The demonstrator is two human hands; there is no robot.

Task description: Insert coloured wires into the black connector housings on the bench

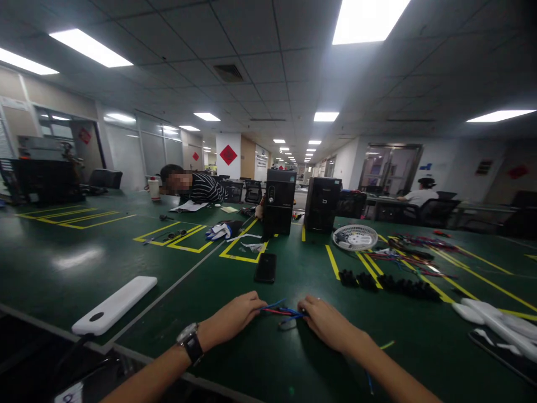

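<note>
Holds a few red and blue wires nearer than the black phone and a little to its right, above or on the green table, cannot tell which. Pinches their left ends in the left hand, with thumb and fingertips narrowed; clasps their other part in the right hand, with fingers curled close. Cannot tell the number of strands within the right fingers. Wears a watch on the left wrist, nearer than the phone and to its left.

Left of the phone and nearer: a long white device. Upright beyond the phone: one black computer case, with a second black case farther right. To the phone's right: a row of small black parts; beyond these, a round white frame and a loose heap of cables. Beyond and left of the phone: a blue-and-white glove, and, farther off, a person in striped clothing.
</note>
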